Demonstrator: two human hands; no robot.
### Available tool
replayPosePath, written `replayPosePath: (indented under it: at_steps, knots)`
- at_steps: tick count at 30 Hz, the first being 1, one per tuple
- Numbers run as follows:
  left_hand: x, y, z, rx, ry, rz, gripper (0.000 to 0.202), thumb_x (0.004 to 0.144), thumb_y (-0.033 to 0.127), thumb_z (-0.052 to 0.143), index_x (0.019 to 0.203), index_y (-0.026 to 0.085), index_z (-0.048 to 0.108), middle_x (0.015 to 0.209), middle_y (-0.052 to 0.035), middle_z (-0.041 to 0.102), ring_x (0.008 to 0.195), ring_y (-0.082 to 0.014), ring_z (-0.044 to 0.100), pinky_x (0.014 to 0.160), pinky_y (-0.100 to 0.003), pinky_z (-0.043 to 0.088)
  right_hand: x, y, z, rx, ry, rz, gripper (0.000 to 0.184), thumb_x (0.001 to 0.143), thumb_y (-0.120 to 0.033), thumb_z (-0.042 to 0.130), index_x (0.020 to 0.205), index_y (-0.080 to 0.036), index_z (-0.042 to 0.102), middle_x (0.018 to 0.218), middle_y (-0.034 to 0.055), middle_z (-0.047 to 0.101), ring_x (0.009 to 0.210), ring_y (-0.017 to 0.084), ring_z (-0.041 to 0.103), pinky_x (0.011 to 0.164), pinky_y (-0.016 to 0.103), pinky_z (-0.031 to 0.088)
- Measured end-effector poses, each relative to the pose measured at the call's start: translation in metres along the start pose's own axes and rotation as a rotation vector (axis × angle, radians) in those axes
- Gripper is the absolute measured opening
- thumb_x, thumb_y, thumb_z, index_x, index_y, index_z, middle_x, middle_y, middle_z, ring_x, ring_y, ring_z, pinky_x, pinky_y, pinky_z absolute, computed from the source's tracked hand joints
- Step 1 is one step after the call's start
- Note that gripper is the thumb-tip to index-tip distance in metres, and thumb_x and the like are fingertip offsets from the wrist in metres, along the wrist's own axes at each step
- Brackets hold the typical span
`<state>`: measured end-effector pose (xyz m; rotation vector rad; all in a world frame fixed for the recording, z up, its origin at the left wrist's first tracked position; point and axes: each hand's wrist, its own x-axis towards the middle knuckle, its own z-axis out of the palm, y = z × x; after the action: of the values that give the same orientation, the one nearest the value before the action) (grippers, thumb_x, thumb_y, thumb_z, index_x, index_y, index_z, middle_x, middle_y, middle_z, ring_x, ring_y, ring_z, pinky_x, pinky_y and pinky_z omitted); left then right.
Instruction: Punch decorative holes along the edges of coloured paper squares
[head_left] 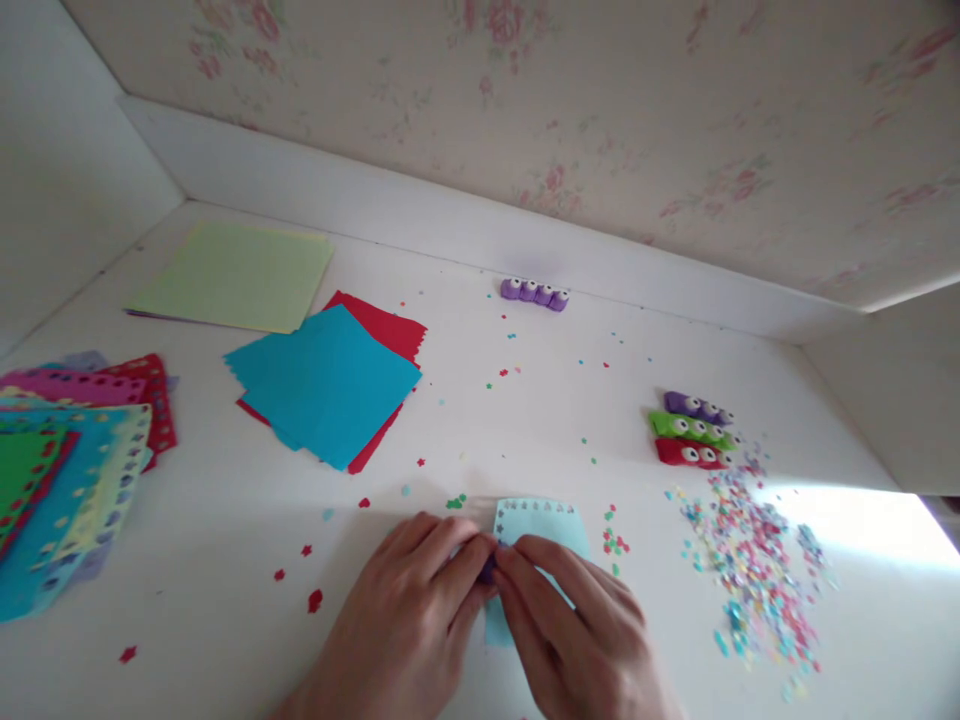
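A pale blue sheet of paper lies in front of me, a row of small punched shapes along its far edge and at its far left corner. At its left edge sits a small purple paper punch, mostly covered by my fingers. My left hand is closed around the punch from the left side. From the right, my right hand reaches over the sheet, its fingers pinched together against the punch and the paper edge. Part of the sheet is hidden beneath both hands.
Blue squares overlap red paper left of centre. Behind them is a pale green stack; punched colored sheets lie far left. Purple, green and red eyed strips stand beyond, with confetti at right.
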<state>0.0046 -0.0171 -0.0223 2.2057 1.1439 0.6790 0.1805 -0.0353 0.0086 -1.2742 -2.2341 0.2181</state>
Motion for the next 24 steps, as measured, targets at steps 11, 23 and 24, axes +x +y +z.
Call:
replayPosePath:
  at_steps: [11,23,24]
  knots:
    - [-0.002,-0.006,0.003,0.002,0.03,0.031,0.019,0.096,0.021,0.05,0.11,0.022,0.064,0.101,-0.0035,0.068,0.085,-0.0188,0.065,0.079,-0.035,0.058,-0.005,0.01,-0.02,0.005,0.144,0.118,0.015,0.088,-0.008,0.056,0.094,-0.015,0.067,0.08,0.0044,0.076,0.073,0.016,0.073,0.07,0.028,0.059]
    - [0.007,-0.005,-0.003,0.091,0.1,0.11,0.021,0.098,0.028,0.051,0.107,0.021,0.068,0.094,-0.0024,0.073,0.079,-0.0155,0.068,0.072,-0.026,0.057,-0.016,0.039,-0.012,-0.048,-0.062,0.044,0.03,0.086,-0.008,0.059,0.115,-0.012,0.068,0.112,0.0086,0.074,0.113,0.025,0.065,0.101,0.045,0.054]
    - [0.008,-0.005,-0.004,0.094,0.095,0.115,0.021,0.098,0.027,0.051,0.107,0.021,0.068,0.094,-0.0023,0.073,0.08,-0.0153,0.069,0.073,-0.026,0.057,-0.017,0.039,-0.012,-0.052,-0.065,0.046,0.03,0.087,-0.009,0.058,0.115,-0.012,0.068,0.113,0.0087,0.073,0.114,0.025,0.065,0.101,0.044,0.054]
